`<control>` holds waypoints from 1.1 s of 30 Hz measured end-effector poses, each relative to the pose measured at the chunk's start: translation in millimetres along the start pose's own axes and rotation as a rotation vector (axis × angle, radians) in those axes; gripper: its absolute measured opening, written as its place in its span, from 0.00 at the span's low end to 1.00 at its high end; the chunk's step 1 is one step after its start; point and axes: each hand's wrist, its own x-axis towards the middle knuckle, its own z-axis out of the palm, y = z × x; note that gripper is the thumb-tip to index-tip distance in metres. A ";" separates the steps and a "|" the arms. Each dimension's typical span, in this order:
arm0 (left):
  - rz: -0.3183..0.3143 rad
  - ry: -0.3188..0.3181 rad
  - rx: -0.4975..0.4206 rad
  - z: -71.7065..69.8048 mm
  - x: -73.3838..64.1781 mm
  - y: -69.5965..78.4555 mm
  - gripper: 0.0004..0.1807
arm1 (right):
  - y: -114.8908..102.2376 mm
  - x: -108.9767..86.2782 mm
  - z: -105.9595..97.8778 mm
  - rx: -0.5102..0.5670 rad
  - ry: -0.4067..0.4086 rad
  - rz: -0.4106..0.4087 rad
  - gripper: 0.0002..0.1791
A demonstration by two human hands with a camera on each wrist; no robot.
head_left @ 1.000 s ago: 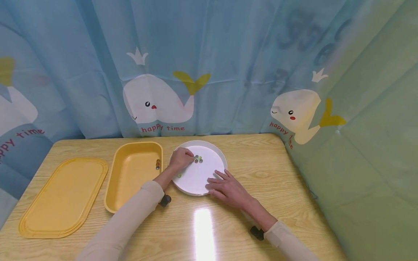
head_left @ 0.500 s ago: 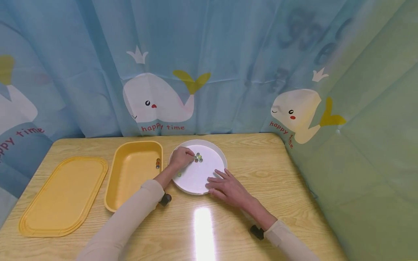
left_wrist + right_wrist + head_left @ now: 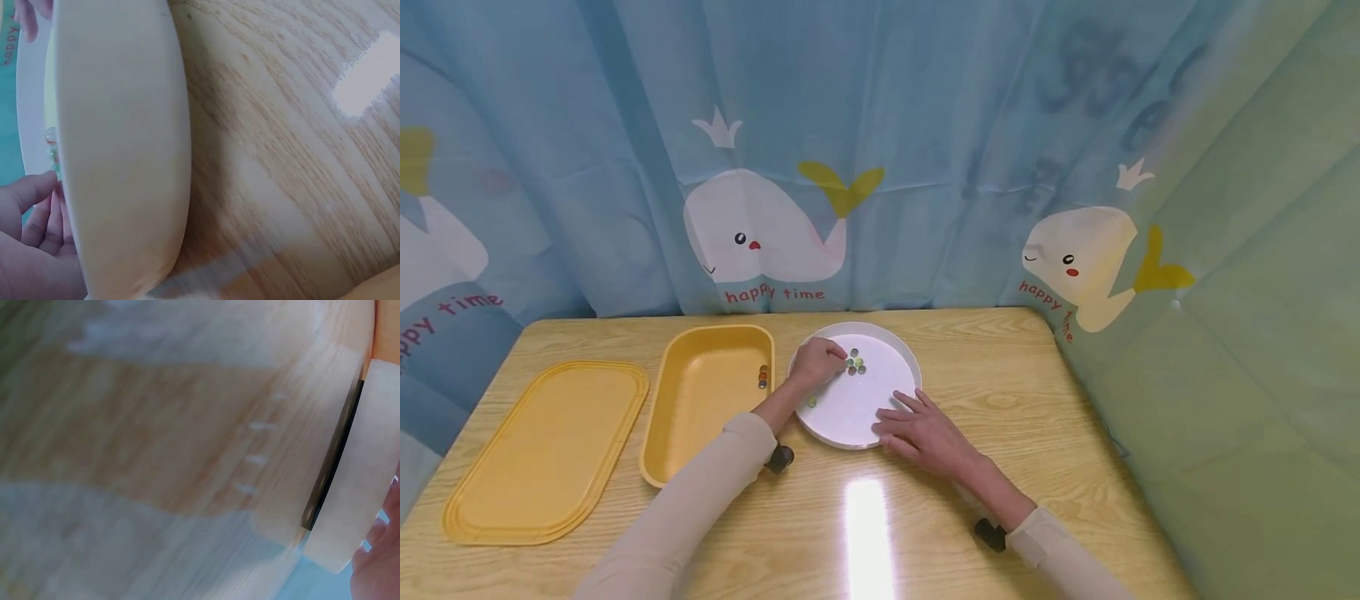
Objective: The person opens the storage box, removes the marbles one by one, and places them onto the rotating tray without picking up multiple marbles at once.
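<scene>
A white round tray (image 3: pixel 868 417) lies on the table and holds a small cluster of glass marbles (image 3: pixel 859 362). One green marble (image 3: pixel 812 402) sits apart near the tray's left side. My left hand (image 3: pixel 817 363) reaches over the left rim, thumb and fingertips pinching a marble (image 3: pixel 850 362) at the cluster's left edge. The left wrist view shows the thumb tip against a greenish marble (image 3: pixel 55 166), the tray wall hiding part of it. My right hand (image 3: pixel 925 433) rests over the tray's near right rim, fingers spread and holding no marble.
Left of the tray stands a yellow bin (image 3: pixel 700 400) with several marbles (image 3: pixel 763 377) along its right side. A flat yellow lid (image 3: pixel 546 454) lies farther left. A blue curtain (image 3: pixel 925 167) hangs behind the wooden table (image 3: pixel 992 367).
One marble of the cluster has shifted slightly toward the far side, away from my left fingertips. My left hand has hardly moved; the right hand stays in place.
</scene>
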 end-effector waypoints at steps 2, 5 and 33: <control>-0.003 -0.002 -0.022 -1.5 -0.4 0.7 0.07 | 0.1 -0.2 0.0 0.002 0.003 -0.002 0.18; -0.004 -0.003 -0.056 -4.8 -1.5 2.5 0.08 | 0.4 -0.8 0.9 -0.001 0.016 -0.010 0.18; 0.004 0.014 -0.183 -79.5 -39.2 10.4 0.17 | 0.2 -2.3 4.3 -0.014 0.043 -0.023 0.17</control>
